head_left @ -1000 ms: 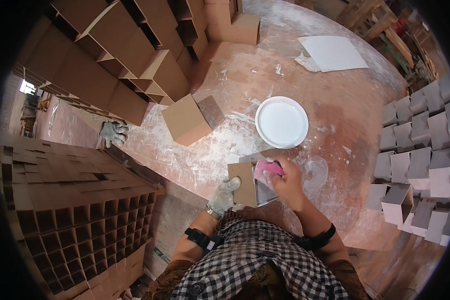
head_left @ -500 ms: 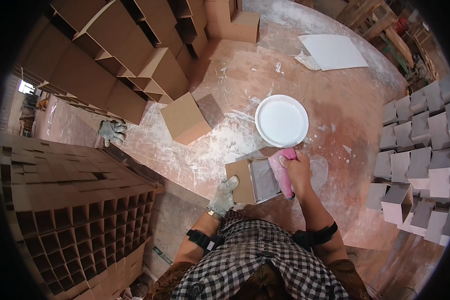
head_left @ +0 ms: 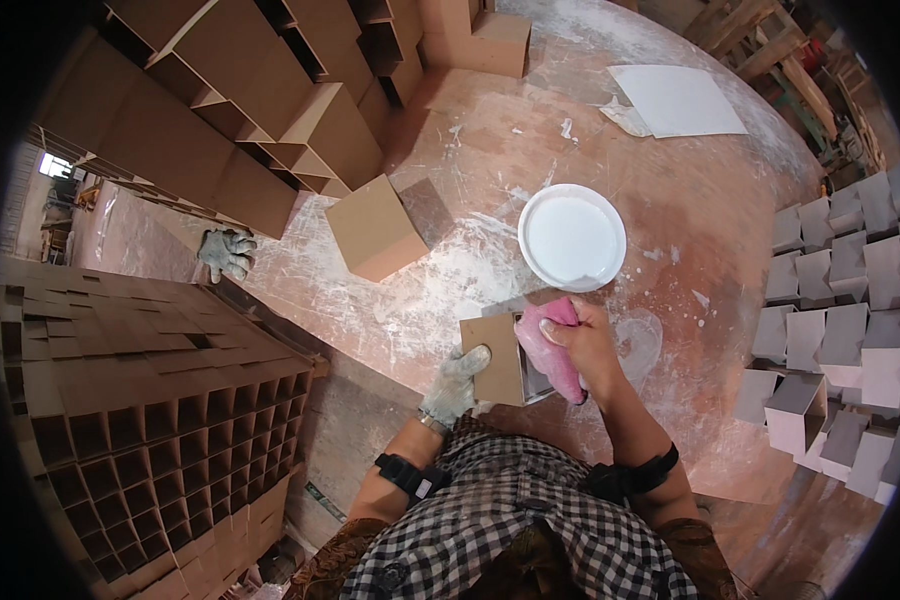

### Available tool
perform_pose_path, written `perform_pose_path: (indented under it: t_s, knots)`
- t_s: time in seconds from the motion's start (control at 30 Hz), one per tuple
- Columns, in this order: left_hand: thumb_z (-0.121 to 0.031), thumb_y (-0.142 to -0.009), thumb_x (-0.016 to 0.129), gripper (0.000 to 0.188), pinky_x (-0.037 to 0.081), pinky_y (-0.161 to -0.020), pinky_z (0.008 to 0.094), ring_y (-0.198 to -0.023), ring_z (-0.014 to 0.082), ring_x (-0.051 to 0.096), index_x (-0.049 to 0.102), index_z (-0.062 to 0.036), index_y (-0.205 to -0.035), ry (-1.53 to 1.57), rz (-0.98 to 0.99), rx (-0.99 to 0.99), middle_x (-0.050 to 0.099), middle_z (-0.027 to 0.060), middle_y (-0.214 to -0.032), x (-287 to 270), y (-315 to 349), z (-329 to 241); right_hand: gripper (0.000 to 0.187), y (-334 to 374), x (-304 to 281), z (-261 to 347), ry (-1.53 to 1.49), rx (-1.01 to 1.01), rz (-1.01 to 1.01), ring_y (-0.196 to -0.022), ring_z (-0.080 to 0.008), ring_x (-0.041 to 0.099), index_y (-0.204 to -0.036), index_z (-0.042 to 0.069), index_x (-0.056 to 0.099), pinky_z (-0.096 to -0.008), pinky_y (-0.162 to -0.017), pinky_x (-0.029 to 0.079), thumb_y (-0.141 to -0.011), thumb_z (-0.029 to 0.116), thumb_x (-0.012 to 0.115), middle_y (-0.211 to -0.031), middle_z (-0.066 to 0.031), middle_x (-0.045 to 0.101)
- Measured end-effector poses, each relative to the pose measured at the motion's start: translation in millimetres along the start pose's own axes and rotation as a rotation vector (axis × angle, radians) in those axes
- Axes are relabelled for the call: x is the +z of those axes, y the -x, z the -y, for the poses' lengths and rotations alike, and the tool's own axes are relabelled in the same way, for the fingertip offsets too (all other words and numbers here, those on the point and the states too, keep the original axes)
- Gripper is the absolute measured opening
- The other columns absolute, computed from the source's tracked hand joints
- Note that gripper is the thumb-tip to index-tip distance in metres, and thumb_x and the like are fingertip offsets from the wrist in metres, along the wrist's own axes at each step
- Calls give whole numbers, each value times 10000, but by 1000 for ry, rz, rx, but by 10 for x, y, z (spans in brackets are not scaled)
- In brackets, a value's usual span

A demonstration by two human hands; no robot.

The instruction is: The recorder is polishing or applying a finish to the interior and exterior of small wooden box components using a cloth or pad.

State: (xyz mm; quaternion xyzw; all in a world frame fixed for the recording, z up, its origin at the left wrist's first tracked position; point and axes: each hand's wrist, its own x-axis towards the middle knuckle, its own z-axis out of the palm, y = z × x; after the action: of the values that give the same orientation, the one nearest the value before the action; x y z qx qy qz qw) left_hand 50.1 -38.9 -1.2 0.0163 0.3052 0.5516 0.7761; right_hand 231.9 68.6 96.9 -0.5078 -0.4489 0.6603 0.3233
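In front of me, a small brown cardboard box point(head_left: 497, 358) is gripped at its left side by my left hand point(head_left: 459, 380), which wears a pale, stained work glove. Its thumb lies on the brown face. The box's right side appears open, with a grey inside partly showing. My bare right hand point(head_left: 582, 345) is closed round a pink cloth-like pad point(head_left: 547, 355), whose exact kind I cannot make out. That pad lies over the box's right part and hides much of it. Just beyond stands a round white dish point(head_left: 572, 238) with white content.
Another brown box point(head_left: 375, 228) stands at the left on the white-smeared table point(head_left: 450, 260). Stacked brown boxes point(head_left: 240, 75) rise behind it. A cardboard cell stack point(head_left: 170, 430) is at lower left, beside a loose glove point(head_left: 227, 254). Grey-white boxes point(head_left: 835, 330) line the right; a white sheet point(head_left: 678, 101) lies far off.
My right hand has carried the pink pad leftward over the box, covering more of its open side. My left hand keeps hold of the box. The whole view has shifted slightly.
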Motion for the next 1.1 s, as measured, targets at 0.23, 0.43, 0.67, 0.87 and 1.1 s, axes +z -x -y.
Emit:
perform_pose_path:
  t_s: [0.23, 0.43, 0.67, 0.87, 1.1]
  knots:
    - [-199, -837, 699, 387, 599, -687, 420, -855, 262, 674, 558, -15, -1147, 93, 30, -24, 660, 124, -1000, -178, -39, 33, 73, 49, -422, -279, 190, 175, -213, -650, -110, 533, -813, -16, 641, -293, -608, 450, -750, 6, 673, -708, -25, 624]
    - [-171, -847, 684, 363, 601, -698, 420, -867, 259, 672, 557, -21, -1152, 132, -8, 40, 657, 128, -1009, -172, -61, 61, 105, 238, -349, -275, 339, 52, -208, -675, -114, 551, -845, -17, 636, -289, -643, 462, -757, 25, 676, -712, -39, 628]
    - [-145, -878, 639, 314, 602, -695, 402, -858, 253, 671, 552, -19, -1152, 64, -64, 36, 651, 127, -1015, -58, -44, 34, 202, 161, -2, -138, 221, -120, -193, -715, -150, 582, -928, -9, 625, -303, -675, 470, -750, 61, 688, -782, -103, 653]
    - [-208, -871, 654, 378, 575, -558, 363, -746, 232, 668, 531, -7, -1166, -1, 1, 2, 647, 124, -973, 59, -26, -3, 108, -143, -333, -380, 341, -51, -311, -712, -100, 552, -899, -2, 652, -268, -647, 456, -793, -8, 628, -796, -19, 640]
    - [-201, -884, 641, 353, 563, -529, 305, -755, 190, 661, 535, -13, -1164, -86, -83, 83, 643, 104, -964, 284, -22, 34, 261, 35, -688, -349, 764, 121, -189, -802, -386, 619, -882, 14, 659, -419, -720, 478, -723, 215, 710, -853, -221, 653]
